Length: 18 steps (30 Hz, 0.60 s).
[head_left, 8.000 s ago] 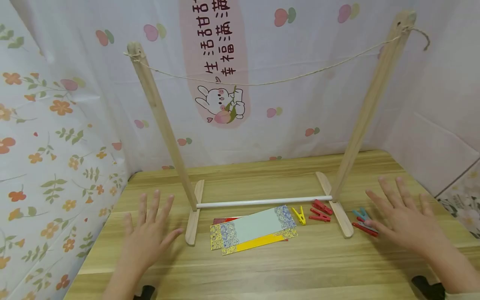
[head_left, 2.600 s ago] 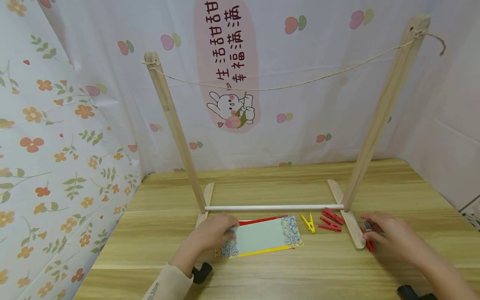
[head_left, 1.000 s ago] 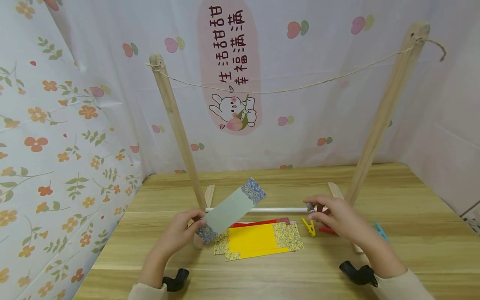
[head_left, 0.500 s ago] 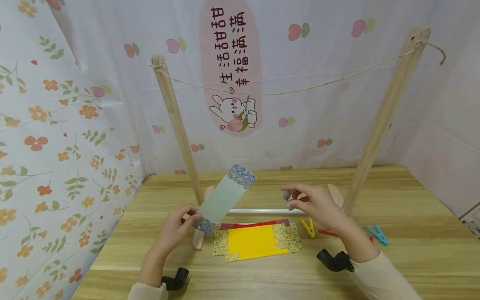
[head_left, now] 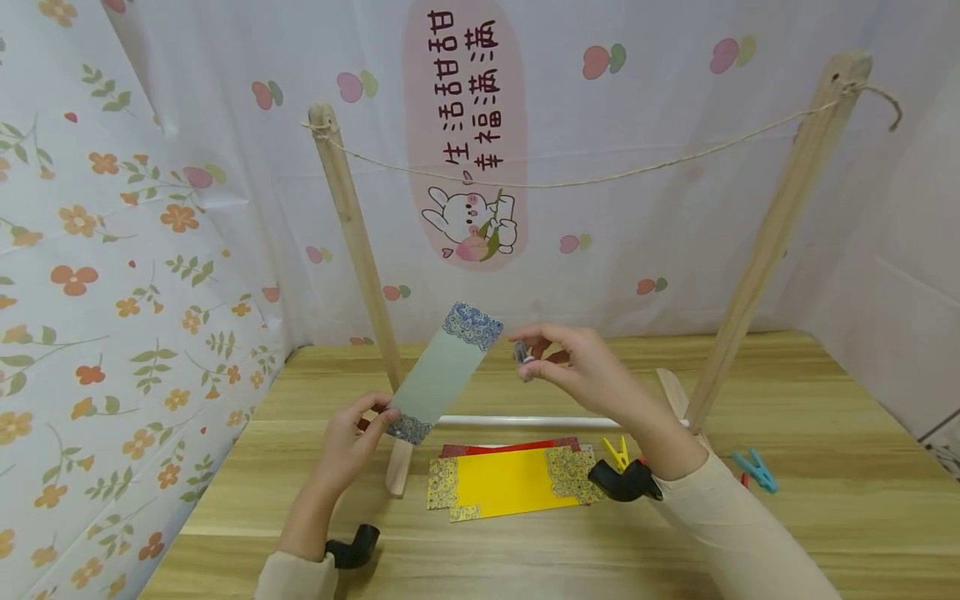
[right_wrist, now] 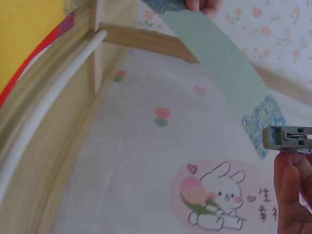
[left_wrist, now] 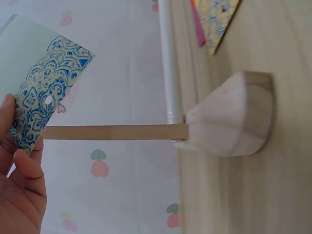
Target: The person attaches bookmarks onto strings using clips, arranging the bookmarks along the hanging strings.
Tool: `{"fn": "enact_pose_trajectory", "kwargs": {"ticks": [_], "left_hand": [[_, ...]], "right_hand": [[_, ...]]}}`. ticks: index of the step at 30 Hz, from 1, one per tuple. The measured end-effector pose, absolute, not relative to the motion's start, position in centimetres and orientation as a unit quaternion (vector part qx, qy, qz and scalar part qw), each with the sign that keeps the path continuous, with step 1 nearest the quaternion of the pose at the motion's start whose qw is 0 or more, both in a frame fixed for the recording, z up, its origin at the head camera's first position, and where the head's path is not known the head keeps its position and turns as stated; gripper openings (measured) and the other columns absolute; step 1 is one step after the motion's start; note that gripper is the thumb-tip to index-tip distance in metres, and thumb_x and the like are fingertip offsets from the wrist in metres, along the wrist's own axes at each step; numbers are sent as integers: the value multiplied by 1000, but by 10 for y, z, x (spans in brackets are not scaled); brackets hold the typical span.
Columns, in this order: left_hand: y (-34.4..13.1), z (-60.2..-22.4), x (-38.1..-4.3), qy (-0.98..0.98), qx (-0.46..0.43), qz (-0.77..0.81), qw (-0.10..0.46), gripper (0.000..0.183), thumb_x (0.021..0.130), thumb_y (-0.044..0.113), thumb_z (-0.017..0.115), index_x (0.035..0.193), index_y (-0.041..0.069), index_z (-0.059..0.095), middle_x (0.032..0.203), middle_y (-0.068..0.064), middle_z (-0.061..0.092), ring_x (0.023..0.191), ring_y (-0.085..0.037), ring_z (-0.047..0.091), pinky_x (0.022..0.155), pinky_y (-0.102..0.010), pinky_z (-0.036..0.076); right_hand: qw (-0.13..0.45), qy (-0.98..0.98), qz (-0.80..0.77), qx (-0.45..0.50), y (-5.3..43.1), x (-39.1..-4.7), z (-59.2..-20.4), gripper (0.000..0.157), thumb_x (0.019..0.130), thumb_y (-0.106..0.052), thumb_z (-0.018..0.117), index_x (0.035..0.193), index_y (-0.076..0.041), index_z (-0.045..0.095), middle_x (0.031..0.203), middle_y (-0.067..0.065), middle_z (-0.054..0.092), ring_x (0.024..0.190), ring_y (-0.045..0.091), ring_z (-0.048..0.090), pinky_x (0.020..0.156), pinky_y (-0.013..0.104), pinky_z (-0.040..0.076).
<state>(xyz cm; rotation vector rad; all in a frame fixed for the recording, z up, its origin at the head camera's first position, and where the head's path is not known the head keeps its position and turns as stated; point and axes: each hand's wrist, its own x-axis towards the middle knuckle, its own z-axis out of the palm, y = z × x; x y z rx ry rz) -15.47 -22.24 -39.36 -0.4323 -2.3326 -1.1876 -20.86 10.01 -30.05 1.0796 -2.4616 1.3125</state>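
My left hand (head_left: 351, 442) pinches a pale green bookmark-like card (head_left: 442, 375) by its lower end. Both card ends carry blue lace patterns, and a small hole shows near the held end in the left wrist view. The card is tilted, upper end to the right, above the table. A grey clothespin (head_left: 522, 361) is pinched between thumb and fingers of my right hand (head_left: 581, 367), just right of the card's upper end. In the right wrist view the clothespin (right_wrist: 287, 137) appears close to the patterned end (right_wrist: 263, 119); whether they touch, I cannot tell.
A thin string (head_left: 570, 185) sags between two wooden posts (head_left: 772, 233), joined low down by a white rod (head_left: 525, 422). Below lie stacked yellow and red cards (head_left: 504, 483). A yellow clothespin (head_left: 617, 452) and a blue clothespin (head_left: 756, 471) lie to the right.
My left hand has picked the pale green card off the stack and raised it. The right hand has taken the grey clothespin from the right side and moved left and up towards the card.
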Motion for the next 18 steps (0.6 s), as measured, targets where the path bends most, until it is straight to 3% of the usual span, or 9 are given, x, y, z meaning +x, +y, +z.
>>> {"fn": "enact_pose_trajectory", "kwargs": {"ticks": [5,18], "left_hand": [[-224,-386,-157,-849,-153,-432,263,9,90,-1,67,97,2,72,90,-13,73,77,-2,60,61,-21,51],[-221,-370,-165,-817,-130,-469,310,7,89,-3,68,95,-1,71,86,-15,68,78,5,57,64,-15,49]], "right_hand": [[88,-791,476,374,79,-210,-287,38,86,-7,75,123,-5,67,87,7,72,70,15,62,62,23,52],[99,-747,557,350,47,-214,-256,43,87,0,73,129,-4,63,99,13,69,76,14,63,64,19,50]]}}
